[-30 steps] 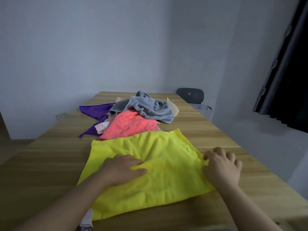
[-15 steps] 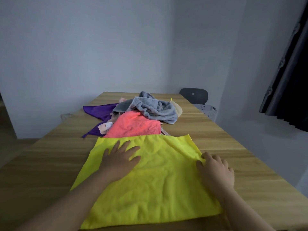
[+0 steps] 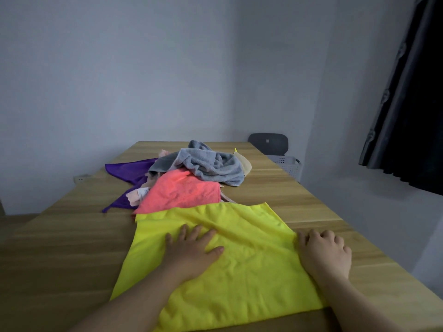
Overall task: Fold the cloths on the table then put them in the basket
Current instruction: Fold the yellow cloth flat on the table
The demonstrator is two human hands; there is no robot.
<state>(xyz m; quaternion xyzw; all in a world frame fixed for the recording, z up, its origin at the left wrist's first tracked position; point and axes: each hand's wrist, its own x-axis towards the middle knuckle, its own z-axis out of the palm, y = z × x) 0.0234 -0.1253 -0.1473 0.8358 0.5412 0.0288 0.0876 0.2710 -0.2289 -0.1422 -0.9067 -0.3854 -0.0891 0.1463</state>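
Our left hand (image 3: 191,252) lies flat on the yellow cloth (image 3: 239,271), fingers spread and gripping nothing, pressing the fabric onto the tabletop (image 3: 60,248). Our right hand (image 3: 323,254) sits at the cloth's right edge with the fingers curled; we judge it pinches that edge, though we cannot tell for certain.

Between the two hands the yellow cloth lies nearly flat, its long axis running away from us, its far edge just beyond the left hand's fingertips and overlapping the coral cloth (image 3: 182,192). A low ridge crosses it from the right hand toward the far left corner.

For the coming fold, we think the relation that matters is that the right edge is already under the right hand and the opposite edge lies just left of the left hand, so the right hand is the nearer one to carry its side across.

Ahead of both hands sits the unfolded pile: grey towel (image 3: 211,166), purple cloth (image 3: 129,173). Far beyond the right hand, off the tabletop, stands the basket (image 3: 287,164).
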